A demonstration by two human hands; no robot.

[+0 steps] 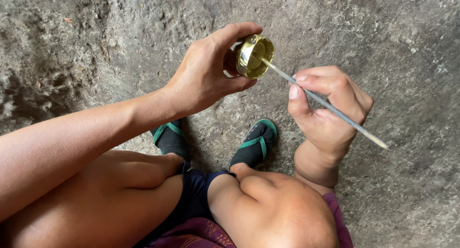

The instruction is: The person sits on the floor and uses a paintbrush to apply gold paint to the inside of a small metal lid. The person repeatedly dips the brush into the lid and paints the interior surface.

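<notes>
My left hand (211,71) grips a small shiny brass cup (255,56) by its rim and back, with the open mouth turned toward my right side. My right hand (328,109) is closed around a thin grey metal rod (330,107). The rod runs diagonally from lower right up to the cup, and its tip rests inside the cup's hollow. Both hands hover above rough grey ground, over my bent knees.
Rough grey stone or concrete ground (397,47) fills the view. My two feet in dark socks and green-strapped sandals (254,145) stand on it below the hands. My bare knees (268,205) take up the lower part of the view.
</notes>
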